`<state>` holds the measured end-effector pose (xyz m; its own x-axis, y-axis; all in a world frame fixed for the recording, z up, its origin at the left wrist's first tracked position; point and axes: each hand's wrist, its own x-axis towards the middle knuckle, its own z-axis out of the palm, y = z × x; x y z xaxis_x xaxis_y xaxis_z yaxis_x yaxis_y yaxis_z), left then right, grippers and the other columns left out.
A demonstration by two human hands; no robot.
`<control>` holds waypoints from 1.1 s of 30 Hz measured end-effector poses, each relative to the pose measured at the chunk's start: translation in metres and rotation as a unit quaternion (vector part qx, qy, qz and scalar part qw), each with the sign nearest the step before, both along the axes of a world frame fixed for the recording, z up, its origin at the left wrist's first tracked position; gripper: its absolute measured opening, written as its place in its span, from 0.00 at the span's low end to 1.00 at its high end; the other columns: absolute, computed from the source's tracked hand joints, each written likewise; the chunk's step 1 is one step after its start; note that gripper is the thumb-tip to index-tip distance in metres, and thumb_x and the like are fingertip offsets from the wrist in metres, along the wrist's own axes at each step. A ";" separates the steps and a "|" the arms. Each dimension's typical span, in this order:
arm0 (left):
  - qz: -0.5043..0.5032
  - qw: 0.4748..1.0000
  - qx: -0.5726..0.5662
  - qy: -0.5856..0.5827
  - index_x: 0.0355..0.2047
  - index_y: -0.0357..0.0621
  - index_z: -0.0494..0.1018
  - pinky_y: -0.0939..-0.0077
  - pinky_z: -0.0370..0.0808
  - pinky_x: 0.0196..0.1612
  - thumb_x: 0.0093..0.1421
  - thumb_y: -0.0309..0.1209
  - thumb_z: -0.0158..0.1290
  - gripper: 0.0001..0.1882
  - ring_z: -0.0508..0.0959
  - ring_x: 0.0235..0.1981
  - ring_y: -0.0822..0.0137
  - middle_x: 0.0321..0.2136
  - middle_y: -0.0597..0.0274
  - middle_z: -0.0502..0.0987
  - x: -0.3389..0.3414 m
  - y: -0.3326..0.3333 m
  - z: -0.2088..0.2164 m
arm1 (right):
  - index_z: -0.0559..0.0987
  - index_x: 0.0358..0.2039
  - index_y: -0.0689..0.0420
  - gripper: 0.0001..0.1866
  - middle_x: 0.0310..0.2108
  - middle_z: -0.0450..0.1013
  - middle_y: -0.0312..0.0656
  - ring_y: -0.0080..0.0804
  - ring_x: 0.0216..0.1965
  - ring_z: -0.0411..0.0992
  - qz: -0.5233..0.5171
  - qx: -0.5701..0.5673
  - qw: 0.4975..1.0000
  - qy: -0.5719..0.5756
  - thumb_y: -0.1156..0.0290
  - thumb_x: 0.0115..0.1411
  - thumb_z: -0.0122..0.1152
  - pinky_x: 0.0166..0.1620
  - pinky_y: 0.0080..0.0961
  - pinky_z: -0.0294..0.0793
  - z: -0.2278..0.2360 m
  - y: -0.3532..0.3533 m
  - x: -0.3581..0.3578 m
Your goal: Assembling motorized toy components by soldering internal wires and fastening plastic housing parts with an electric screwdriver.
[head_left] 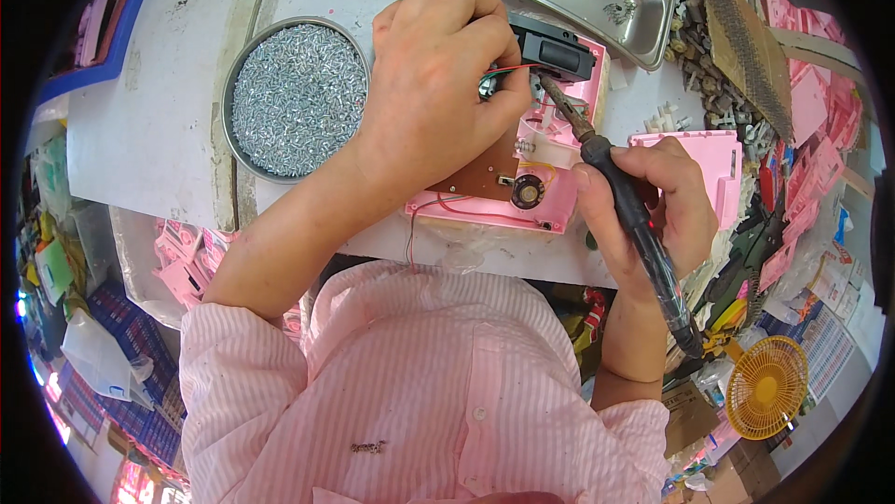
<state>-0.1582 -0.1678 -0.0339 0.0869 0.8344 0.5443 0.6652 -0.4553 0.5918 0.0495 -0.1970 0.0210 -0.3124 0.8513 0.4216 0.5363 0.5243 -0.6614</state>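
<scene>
My right hand [676,210] is closed round the dark handle of a soldering iron [639,224]. The iron's tip points up and left, at the near edge of a black plastic box [559,52]. My left hand [433,94] is closed over the left end of this box, beside thin red and green wires [511,69]. Its fingers hide part of the box and the wire ends. Beneath lies an opened pink plastic casing [583,210] with a brown circuit board [475,178], a small round speaker [528,192] and a spring.
A round metal bowl [233,136] full of small screws stands left of my left forearm. Behind the casing is a steel tray [643,33] with springs. At the right lie another pink panel [722,164], piled small parts [713,84] and a yellow fan [766,387].
</scene>
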 end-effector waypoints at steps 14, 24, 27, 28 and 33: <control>0.001 1.000 -0.001 0.011 0.25 0.43 0.74 0.66 0.68 0.44 0.45 0.24 0.64 0.09 0.73 0.38 0.58 0.36 0.63 0.76 0.000 -0.001 0.001 | 0.78 0.31 0.59 0.16 0.22 0.74 0.40 0.30 0.19 0.68 -0.004 -0.016 1.000 0.010 0.75 0.45 0.79 0.23 0.23 0.66 0.001 -0.001 0.003; 0.002 1.000 0.000 0.017 0.25 0.43 0.74 0.65 0.69 0.44 0.45 0.24 0.64 0.08 0.74 0.38 0.58 0.36 0.62 0.76 -0.001 -0.001 0.002 | 0.78 0.31 0.59 0.16 0.22 0.74 0.40 0.30 0.19 0.68 -0.005 -0.014 1.000 0.003 0.76 0.45 0.79 0.23 0.23 0.66 0.002 -0.001 0.001; 0.003 1.000 0.003 0.017 0.25 0.43 0.74 0.65 0.69 0.44 0.45 0.24 0.64 0.08 0.74 0.38 0.57 0.36 0.62 0.76 0.000 -0.001 0.001 | 0.78 0.31 0.59 0.16 0.22 0.73 0.40 0.29 0.19 0.68 -0.009 -0.015 1.000 0.002 0.76 0.45 0.78 0.23 0.23 0.65 0.003 -0.001 0.001; 0.003 1.000 0.002 0.017 0.25 0.42 0.74 0.64 0.69 0.44 0.45 0.24 0.64 0.08 0.74 0.38 0.57 0.36 0.62 0.76 0.000 -0.001 0.001 | 0.78 0.31 0.59 0.16 0.22 0.73 0.40 0.29 0.19 0.68 -0.010 -0.016 1.000 0.002 0.76 0.45 0.78 0.22 0.22 0.65 0.003 -0.001 0.000; 0.004 1.000 0.005 0.014 0.24 0.42 0.74 0.64 0.69 0.44 0.45 0.23 0.64 0.08 0.74 0.38 0.57 0.36 0.61 0.76 0.000 -0.001 0.001 | 0.78 0.31 0.58 0.16 0.22 0.73 0.39 0.28 0.19 0.68 -0.008 -0.016 1.000 0.008 0.76 0.45 0.79 0.22 0.22 0.65 0.003 -0.001 -0.001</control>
